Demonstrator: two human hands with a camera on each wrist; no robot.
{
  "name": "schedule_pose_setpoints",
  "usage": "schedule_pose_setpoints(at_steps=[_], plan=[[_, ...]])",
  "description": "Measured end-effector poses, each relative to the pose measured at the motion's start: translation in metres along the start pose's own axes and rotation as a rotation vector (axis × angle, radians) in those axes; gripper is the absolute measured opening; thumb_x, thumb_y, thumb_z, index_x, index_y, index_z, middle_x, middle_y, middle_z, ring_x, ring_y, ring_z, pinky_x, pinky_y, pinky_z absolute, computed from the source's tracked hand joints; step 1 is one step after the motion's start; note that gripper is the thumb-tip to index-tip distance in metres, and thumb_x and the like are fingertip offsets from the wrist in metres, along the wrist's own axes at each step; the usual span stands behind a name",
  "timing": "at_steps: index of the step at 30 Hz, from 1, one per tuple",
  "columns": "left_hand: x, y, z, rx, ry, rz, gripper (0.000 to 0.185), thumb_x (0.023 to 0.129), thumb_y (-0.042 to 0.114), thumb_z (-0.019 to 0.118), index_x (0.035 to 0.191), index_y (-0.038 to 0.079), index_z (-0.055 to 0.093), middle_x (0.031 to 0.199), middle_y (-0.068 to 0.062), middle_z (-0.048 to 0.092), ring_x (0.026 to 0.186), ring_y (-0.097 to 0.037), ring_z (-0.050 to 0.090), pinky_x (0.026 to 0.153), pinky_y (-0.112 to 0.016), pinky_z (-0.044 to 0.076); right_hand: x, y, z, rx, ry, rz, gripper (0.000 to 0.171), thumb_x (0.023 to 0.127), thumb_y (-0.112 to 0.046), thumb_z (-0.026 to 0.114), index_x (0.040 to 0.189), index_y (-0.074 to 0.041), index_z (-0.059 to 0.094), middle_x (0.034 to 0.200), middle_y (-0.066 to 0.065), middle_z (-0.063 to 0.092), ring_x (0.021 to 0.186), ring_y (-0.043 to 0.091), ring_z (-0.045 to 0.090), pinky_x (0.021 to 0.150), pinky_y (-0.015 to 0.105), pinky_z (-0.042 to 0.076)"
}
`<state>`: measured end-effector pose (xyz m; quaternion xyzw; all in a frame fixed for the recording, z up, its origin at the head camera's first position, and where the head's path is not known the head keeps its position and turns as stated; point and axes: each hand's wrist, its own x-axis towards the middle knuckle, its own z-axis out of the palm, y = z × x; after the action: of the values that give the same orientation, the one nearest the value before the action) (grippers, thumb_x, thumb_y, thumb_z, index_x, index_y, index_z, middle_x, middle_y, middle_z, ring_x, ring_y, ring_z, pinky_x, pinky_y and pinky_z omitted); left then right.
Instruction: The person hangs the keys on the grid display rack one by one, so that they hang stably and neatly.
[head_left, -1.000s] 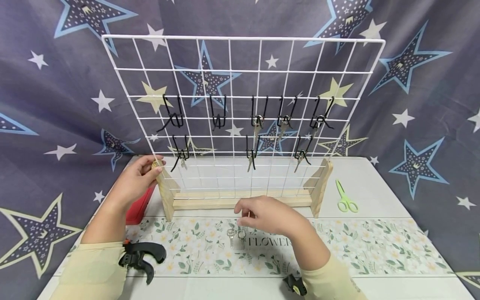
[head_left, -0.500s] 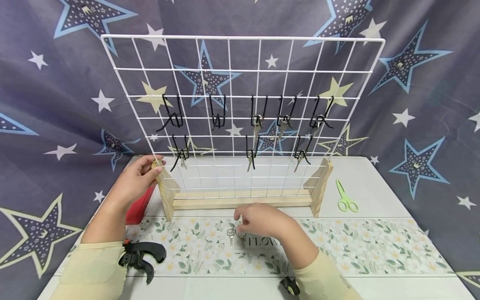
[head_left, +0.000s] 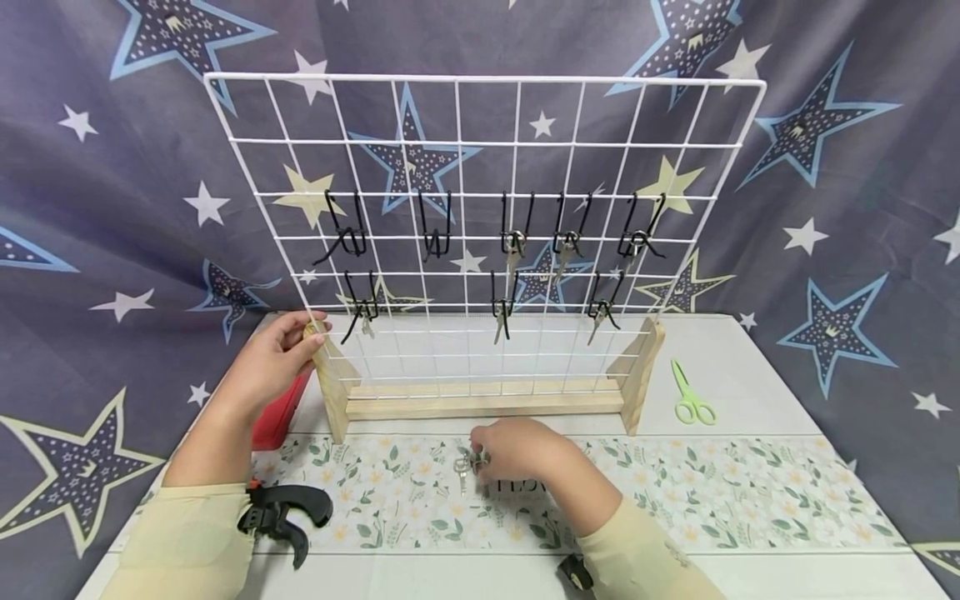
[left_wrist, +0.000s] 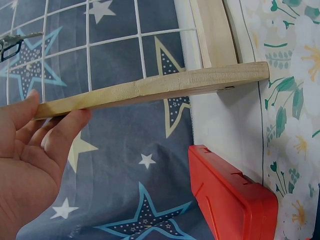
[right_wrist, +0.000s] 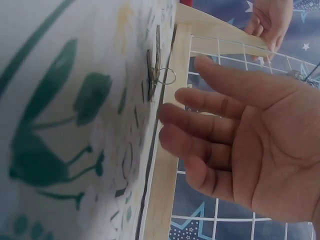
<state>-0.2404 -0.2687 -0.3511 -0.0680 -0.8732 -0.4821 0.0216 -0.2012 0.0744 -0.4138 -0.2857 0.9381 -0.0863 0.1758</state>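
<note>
My left hand (head_left: 277, 358) pinches the top of the wooden side panel (left_wrist: 150, 90) of a white wire grid rack (head_left: 487, 79), thumb on one side and fingers on the other. Low over the floral mat, my right hand (head_left: 517, 454) has its fingertips right at a key ring with keys. Beside it lies another set of keys (head_left: 462, 468). In the right wrist view the fingers (right_wrist: 182, 140) are loosely bent, with keys (right_wrist: 152, 70) on a ring just beyond them. Several black hooks (head_left: 437, 237) hang on the grid, and keys (head_left: 513, 250) dangle from some.
A red case (head_left: 279, 412) lies left of the rack, behind my left forearm. Green scissors (head_left: 692, 396) lie to its right. The floral mat (head_left: 735, 492) runs across the table in front of the rack's wooden base (head_left: 420, 407). A star-patterned curtain (head_left: 135, 250) stands behind.
My right hand has come down and slightly toward me, its fingertips moving onto the right-hand key set on the mat. The left hand has stayed on the side panel.
</note>
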Motion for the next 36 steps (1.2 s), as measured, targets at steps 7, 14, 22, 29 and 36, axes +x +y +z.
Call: schedule_pose_setpoints(at_steps=[7,14,22,29,36], plan=[[-0.001,0.0,0.0,-0.002,-0.005,-0.006,0.047,0.105,0.027,0.047,0.146,0.006,0.04,0.143,-0.02,0.049,0.12,-0.018,0.053,0.089,-0.019,0.051,0.008,-0.004,0.006,-0.061,-0.03,0.042,0.042,0.078,-0.041,0.081,0.112,-0.021,0.068,0.099,-0.005,0.071,0.085,0.013,0.064,0.082,0.035,0.054],[-0.001,0.0,0.0,0.01,0.0,-0.009,0.046,0.105,0.026,0.048,0.146,0.006,0.041,0.139,-0.019,0.052,0.114,-0.014,0.054,0.083,-0.014,0.051,0.01,-0.008,0.01,-0.092,-0.049,0.031,0.035,0.077,-0.038,0.081,0.102,-0.019,0.068,0.084,-0.008,0.066,0.075,0.01,0.058,0.078,0.031,0.052],[-0.001,-0.002,-0.001,0.023,0.006,-0.014,0.045,0.105,0.027,0.047,0.146,0.008,0.041,0.14,-0.018,0.052,0.117,-0.017,0.053,0.084,-0.019,0.053,0.012,-0.012,0.011,-0.12,-0.046,0.045,0.04,0.078,-0.036,0.081,0.108,-0.017,0.064,0.082,-0.005,0.065,0.074,0.012,0.06,0.076,0.032,0.053],[-0.001,-0.002,0.0,0.017,0.009,-0.007,0.046,0.105,0.028,0.048,0.145,0.007,0.041,0.14,-0.019,0.052,0.119,-0.021,0.053,0.082,-0.012,0.051,0.017,-0.014,0.015,-0.139,-0.054,0.048,0.039,0.078,-0.034,0.081,0.108,-0.015,0.066,0.081,-0.004,0.066,0.069,0.01,0.056,0.074,0.03,0.053],[0.0,-0.001,0.0,0.016,0.009,-0.004,0.046,0.105,0.027,0.048,0.146,0.007,0.041,0.141,-0.02,0.051,0.121,-0.024,0.052,0.085,-0.016,0.052,0.017,-0.012,0.014,-0.107,-0.051,0.05,0.031,0.082,-0.03,0.078,0.106,-0.014,0.068,0.083,-0.002,0.067,0.069,0.011,0.056,0.071,0.031,0.053]])
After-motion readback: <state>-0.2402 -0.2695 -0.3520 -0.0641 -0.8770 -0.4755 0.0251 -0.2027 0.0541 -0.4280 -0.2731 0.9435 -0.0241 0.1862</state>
